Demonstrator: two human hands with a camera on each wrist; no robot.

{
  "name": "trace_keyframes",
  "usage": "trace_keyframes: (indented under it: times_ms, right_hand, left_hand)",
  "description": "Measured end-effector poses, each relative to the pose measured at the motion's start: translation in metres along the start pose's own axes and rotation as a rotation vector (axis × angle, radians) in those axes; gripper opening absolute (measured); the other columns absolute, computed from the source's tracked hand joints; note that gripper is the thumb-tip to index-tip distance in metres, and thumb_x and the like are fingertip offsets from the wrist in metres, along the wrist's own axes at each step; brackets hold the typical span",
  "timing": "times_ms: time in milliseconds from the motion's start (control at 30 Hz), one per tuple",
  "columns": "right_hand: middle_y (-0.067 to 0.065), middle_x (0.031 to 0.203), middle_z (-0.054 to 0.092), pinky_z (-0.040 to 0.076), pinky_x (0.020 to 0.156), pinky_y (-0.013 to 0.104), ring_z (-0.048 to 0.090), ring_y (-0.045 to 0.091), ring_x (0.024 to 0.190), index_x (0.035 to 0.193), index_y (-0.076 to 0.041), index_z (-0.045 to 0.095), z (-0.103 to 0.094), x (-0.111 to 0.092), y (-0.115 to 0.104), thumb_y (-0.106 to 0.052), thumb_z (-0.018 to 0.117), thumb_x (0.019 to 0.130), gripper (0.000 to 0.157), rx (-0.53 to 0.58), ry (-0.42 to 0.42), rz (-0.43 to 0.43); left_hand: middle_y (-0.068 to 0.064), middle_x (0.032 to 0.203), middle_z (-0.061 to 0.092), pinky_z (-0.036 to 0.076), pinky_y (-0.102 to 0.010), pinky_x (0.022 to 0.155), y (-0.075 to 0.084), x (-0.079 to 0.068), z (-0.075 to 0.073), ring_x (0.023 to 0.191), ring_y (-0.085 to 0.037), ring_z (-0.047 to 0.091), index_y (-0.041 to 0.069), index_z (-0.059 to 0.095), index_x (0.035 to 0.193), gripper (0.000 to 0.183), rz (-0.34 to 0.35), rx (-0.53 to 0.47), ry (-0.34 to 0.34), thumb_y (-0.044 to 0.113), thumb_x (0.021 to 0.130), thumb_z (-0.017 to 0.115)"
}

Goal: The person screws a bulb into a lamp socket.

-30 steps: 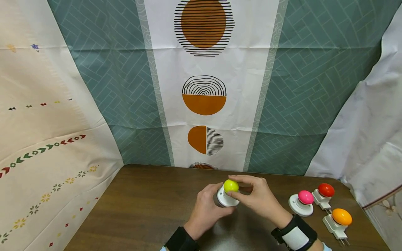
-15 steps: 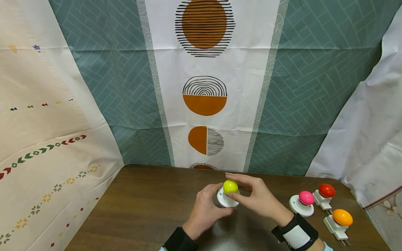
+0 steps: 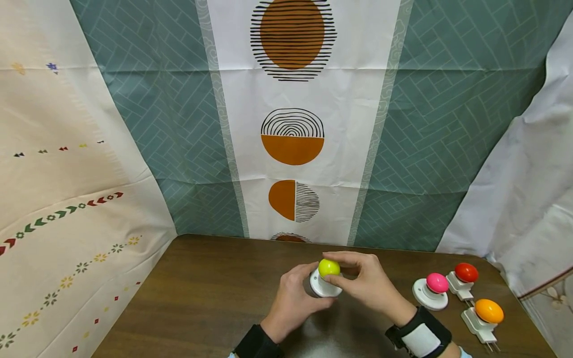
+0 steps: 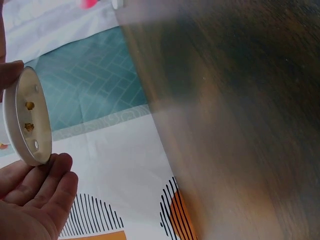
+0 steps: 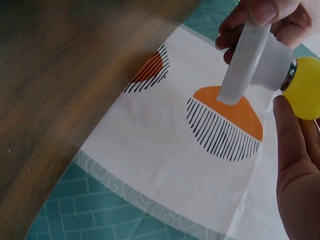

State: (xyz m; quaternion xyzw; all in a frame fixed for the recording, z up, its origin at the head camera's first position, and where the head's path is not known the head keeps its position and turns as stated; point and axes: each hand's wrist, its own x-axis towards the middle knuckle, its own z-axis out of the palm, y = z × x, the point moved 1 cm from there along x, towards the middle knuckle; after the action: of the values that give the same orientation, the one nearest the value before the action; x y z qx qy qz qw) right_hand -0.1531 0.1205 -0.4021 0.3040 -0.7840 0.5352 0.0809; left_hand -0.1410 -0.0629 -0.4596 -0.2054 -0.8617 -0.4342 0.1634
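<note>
In the head view my left hand grips a white round-based bulb holder by its rim, above the table. A yellow light bulb sits in the holder's socket, and my right hand holds it between thumb and fingers. From the right wrist, a thin strip of the bulb's metal collar shows between the yellow bulb and the white socket. The left wrist view looks into the hollow underside of the holder, where two brass-coloured screws and small holes show.
On the table's right side stand a pink bulb in a round white holder, a red bulb in a white plug-in holder, and an orange bulb in another with metal prongs. Patterned cloth hangs behind the brown table.
The right fingers shift slightly around the yellow bulb, first up, then back down. The left hand and the bulb holder stay almost in the same place.
</note>
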Motion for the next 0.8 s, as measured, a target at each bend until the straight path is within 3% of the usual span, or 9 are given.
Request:
trace_keyframes:
  times_ms: [167,333,567,800]
  right_hand:
    - [-0.006,0.108,0.063,0.05,0.075,0.032,0.059,0.015,0.099,0.11,-0.016,0.066,0.0,0.0,-0.018,-0.016,0.077,0.074,0.037,0.003,0.024,-0.003]
    - [-0.002,0.109,0.063,0.05,0.076,0.036,0.06,0.019,0.098,0.111,-0.012,0.065,-0.006,0.001,-0.036,-0.013,0.075,0.076,0.036,0.024,-0.035,-0.02]
    - [0.002,0.108,0.063,0.05,0.073,0.037,0.06,0.022,0.097,0.112,-0.01,0.065,-0.007,0.001,-0.037,-0.012,0.074,0.077,0.036,0.057,-0.054,-0.043]
    - [0.002,0.106,0.064,0.051,0.071,0.036,0.061,0.021,0.095,0.109,-0.008,0.066,-0.004,0.0,-0.035,-0.009,0.075,0.075,0.035,0.049,0.009,-0.059]
  left_hand:
    - [0.012,0.113,0.056,0.047,-0.031,0.08,0.0,0.0,0.0,0.098,-0.004,0.053,0.02,0.057,0.123,0.068,0.007,-0.019,0.004,0.052,0.067,0.077]
    - [0.013,0.113,0.056,0.046,-0.029,0.08,0.0,0.0,0.0,0.098,-0.004,0.052,0.02,0.057,0.123,0.069,-0.004,-0.01,-0.002,0.054,0.066,0.076]
    - [0.013,0.112,0.057,0.047,-0.036,0.08,0.002,0.0,0.0,0.097,-0.005,0.053,0.022,0.058,0.122,0.068,-0.009,-0.026,-0.005,0.054,0.065,0.077]
    - [0.013,0.109,0.058,0.047,-0.029,0.077,0.003,0.0,0.0,0.095,-0.005,0.054,0.022,0.059,0.121,0.067,-0.017,-0.022,0.019,0.054,0.064,0.078]
